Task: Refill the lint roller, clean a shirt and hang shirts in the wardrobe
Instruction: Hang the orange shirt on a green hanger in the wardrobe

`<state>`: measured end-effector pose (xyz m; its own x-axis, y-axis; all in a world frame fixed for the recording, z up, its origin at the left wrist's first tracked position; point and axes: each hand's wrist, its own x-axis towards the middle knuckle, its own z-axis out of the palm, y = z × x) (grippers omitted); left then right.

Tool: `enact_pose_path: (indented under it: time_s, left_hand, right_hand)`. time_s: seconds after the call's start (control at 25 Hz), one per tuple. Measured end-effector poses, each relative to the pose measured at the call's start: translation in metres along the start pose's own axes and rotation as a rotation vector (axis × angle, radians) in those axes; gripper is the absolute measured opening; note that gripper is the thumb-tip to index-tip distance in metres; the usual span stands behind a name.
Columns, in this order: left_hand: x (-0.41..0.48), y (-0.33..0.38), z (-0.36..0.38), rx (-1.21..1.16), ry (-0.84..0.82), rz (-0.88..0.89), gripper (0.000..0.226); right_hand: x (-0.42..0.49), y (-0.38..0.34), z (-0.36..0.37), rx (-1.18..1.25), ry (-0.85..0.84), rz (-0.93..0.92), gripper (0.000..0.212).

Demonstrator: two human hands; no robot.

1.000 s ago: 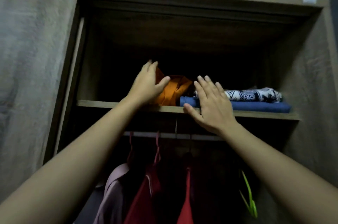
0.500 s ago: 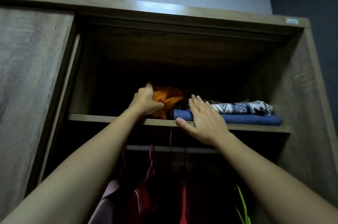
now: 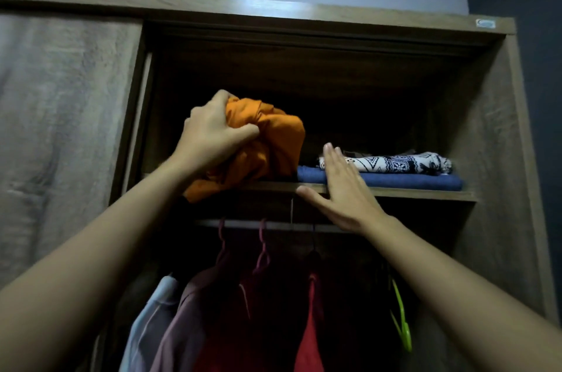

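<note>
At centre frame, the left hand [image 3: 213, 134] grips a bunched orange shirt [image 3: 267, 143] at the front edge of the wardrobe's upper shelf [image 3: 395, 191], while the right hand [image 3: 340, 192], fingers straight and together, rests flat against folded blue cloth [image 3: 395, 181] beneath a patterned garment [image 3: 395, 163], above hanging shirts [image 3: 213, 326].

orange shirt [image 3: 267, 143] | bunched | half off wardrobe shelf [image 3: 395, 190] edge
</note>
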<state>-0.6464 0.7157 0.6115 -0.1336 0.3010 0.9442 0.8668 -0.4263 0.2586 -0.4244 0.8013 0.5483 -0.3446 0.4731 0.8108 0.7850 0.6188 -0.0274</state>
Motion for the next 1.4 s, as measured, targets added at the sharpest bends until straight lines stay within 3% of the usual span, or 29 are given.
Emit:
enact_pose_path:
  time_s: [0.12, 0.2, 0.44, 0.52, 0.64, 0.76, 0.92, 1.08, 1.16, 1.28, 1.4]
  left_hand:
    - [-0.037, 0.026, -0.035, -0.101, -0.042, 0.011, 0.057]
    - [-0.067, 0.036, -0.044, -0.203, -0.129, -0.01, 0.049]
    - [-0.162, 0.041, 0.0, -0.66, -0.417, -0.302, 0.028]
    - [-0.2, 0.035, 0.024, -0.714, -0.491, -0.446, 0.034]
    - [-0.252, 0.024, 0.051, -0.843, -0.563, -0.598, 0.049]
    - [-0.292, 0.023, 0.065, -0.819, -0.638, -0.534, 0.032]
    - [-0.305, 0.025, 0.083, -0.724, -0.677, -0.508, 0.017]
    - [-0.304, 0.017, 0.096, -0.444, -0.645, -0.487, 0.051]
    - [-0.313, 0.026, 0.085, -0.494, -0.528, -0.408, 0.059]
    - [-0.337, 0.055, 0.059, -0.773, -0.427, -0.211, 0.067]
    - [-0.37, 0.069, 0.063, -0.502, -0.517, 0.134, 0.089]
  right_hand:
    - [-0.056, -0.038, -0.016, 0.468, 0.088, 0.016, 0.116]
    - [-0.092, -0.058, -0.026, 0.61, 0.102, 0.017, 0.113]
    - [-0.157, -0.056, -0.025, 0.506, -0.073, 0.116, 0.11]
    - [-0.179, -0.049, -0.02, 0.449, -0.211, 0.163, 0.104]
    - [-0.21, -0.034, -0.012, 0.342, -0.327, 0.228, 0.077]
    - [-0.231, -0.021, -0.009, 0.28, -0.352, 0.269, 0.049]
    - [-0.248, -0.019, -0.017, 0.304, -0.444, 0.343, 0.029]
    - [-0.246, -0.012, -0.021, 0.265, -0.388, 0.456, 0.033]
    - [-0.247, -0.012, -0.024, 0.309, -0.347, 0.517, 0.033]
    - [-0.246, -0.011, -0.025, 0.43, -0.278, 0.629, 0.03]
    - [-0.245, -0.01, -0.014, 0.52, -0.241, 0.745, 0.026]
